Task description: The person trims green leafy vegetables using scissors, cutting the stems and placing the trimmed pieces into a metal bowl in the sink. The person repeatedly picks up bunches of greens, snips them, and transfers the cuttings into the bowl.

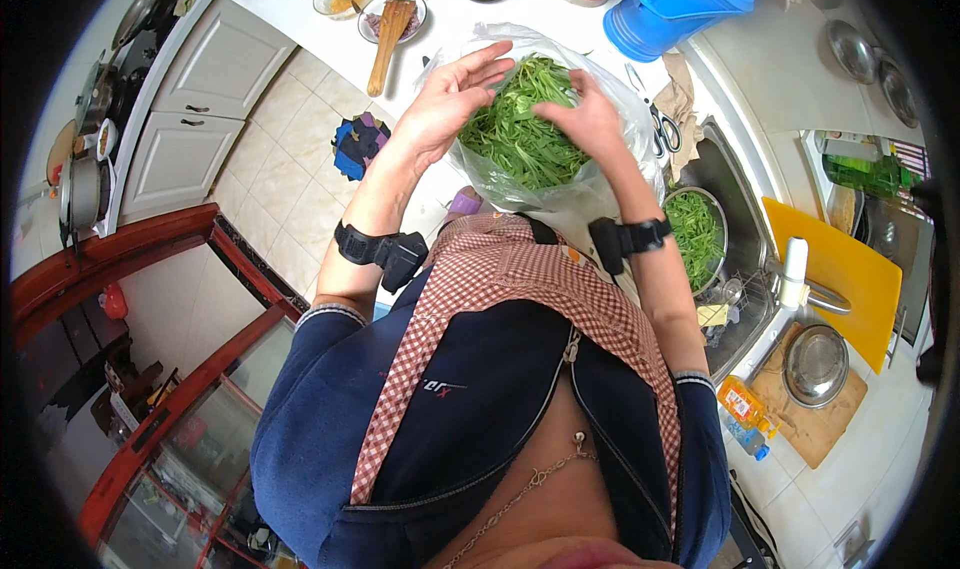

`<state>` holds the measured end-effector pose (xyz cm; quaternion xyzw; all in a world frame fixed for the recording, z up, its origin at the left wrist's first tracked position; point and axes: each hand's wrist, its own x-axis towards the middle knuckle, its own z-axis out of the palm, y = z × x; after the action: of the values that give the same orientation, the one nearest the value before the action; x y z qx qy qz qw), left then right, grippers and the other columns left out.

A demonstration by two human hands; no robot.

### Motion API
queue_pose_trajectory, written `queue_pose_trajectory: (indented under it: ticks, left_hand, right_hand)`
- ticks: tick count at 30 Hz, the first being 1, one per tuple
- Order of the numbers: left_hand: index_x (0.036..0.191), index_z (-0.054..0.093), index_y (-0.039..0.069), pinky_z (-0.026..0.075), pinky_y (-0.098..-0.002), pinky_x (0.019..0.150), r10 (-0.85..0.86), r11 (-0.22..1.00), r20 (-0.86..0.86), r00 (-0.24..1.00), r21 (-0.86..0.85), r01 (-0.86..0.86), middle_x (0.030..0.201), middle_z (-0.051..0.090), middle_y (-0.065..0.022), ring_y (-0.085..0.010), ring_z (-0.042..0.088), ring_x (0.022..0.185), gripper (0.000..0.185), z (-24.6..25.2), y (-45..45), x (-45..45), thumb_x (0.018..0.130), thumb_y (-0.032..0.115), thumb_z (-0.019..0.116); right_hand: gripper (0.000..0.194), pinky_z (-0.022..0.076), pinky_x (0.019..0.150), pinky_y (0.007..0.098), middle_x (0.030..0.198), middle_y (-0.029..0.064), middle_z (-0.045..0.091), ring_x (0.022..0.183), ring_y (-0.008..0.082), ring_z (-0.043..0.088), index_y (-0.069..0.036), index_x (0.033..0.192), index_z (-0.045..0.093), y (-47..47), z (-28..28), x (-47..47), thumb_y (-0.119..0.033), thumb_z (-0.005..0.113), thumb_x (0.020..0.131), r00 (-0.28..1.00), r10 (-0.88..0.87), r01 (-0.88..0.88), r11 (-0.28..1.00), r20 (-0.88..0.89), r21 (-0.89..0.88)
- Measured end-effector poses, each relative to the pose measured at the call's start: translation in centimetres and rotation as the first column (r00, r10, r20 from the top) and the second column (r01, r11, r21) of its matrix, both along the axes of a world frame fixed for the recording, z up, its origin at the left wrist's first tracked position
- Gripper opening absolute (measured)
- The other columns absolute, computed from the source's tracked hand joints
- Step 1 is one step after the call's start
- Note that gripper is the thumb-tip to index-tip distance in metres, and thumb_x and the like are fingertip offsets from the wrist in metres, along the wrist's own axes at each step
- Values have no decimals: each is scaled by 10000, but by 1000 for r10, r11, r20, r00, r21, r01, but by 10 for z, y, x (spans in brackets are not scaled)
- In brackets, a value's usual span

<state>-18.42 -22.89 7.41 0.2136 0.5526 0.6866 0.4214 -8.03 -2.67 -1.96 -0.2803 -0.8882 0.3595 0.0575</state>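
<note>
A clear plastic bag (480, 194) with its mouth spread wide stands on the white counter, filled with leafy green vegetables (521, 137). My left hand (461, 85) is at the bag's left rim, palm turned inward, fingers stretched out and holding nothing. Across from it, my right hand (589, 115) hovers at the right side of the greens, thumb and fingers apart. Whether its fingertips touch the leaves is hard to tell. More cut greens lie in a round metal colander (725, 235) at the sink, below my right forearm.
Scissors (666, 130) lie on brown paper (681, 81) right of the bag. A blue plastic pitcher (667, 13) stands behind. A wooden utensil (388, 47) rests across a small bowl (369, 28). The sink (739, 179), a faucet (793, 276) and a yellow cutting board (847, 284) are at right.
</note>
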Motion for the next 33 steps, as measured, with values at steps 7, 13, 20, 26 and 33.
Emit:
queue_pose_trajectory:
  ticks: [7,13,20,26,33]
  left_hand:
    - [1277,477,-61,434,-279,983,165,986,165,972,-17,-164,1244,553,-163,-194,541,1152,418,-21,-5,12,861,-88,448]
    - [1206,500,-74,481,-259,852,275,956,42,960,-115,-269,1084,602,-103,-139,575,970,450,-50,20,45,897,212,658]
    - [1288,493,18,500,-301,874,143,978,519,843,55,-200,1142,606,-93,-164,590,1006,378,-70,33,37,947,161,569]
    - [1249,513,38,494,-291,912,-29,994,385,922,106,-14,1187,580,-63,-147,579,1037,372,-70,28,30,891,36,612]
    - [1224,539,20,500,-274,888,-167,985,301,939,87,147,1104,626,-46,-129,602,992,357,-64,30,30,879,38,632]
  right_hand:
    - [510,522,787,307,991,171,680,837,226,663,50,1116,608,-1,7,2,-183,754,687,990,115,-135,948,-87,-287]
    - [429,510,774,250,1004,96,681,869,111,625,42,1108,608,-22,38,23,-49,745,712,915,-113,-139,812,-387,-566]
    - [398,478,694,246,892,50,674,766,93,590,-55,1068,677,-26,55,36,-151,764,693,970,175,-216,938,-167,-271]
    - [190,465,696,199,844,10,686,743,52,573,-46,988,720,14,69,22,-92,662,813,975,12,-94,926,-220,-366]
    - [208,461,677,183,799,-20,660,707,26,544,-37,988,711,3,80,11,-156,714,816,953,238,-296,865,-188,-406]
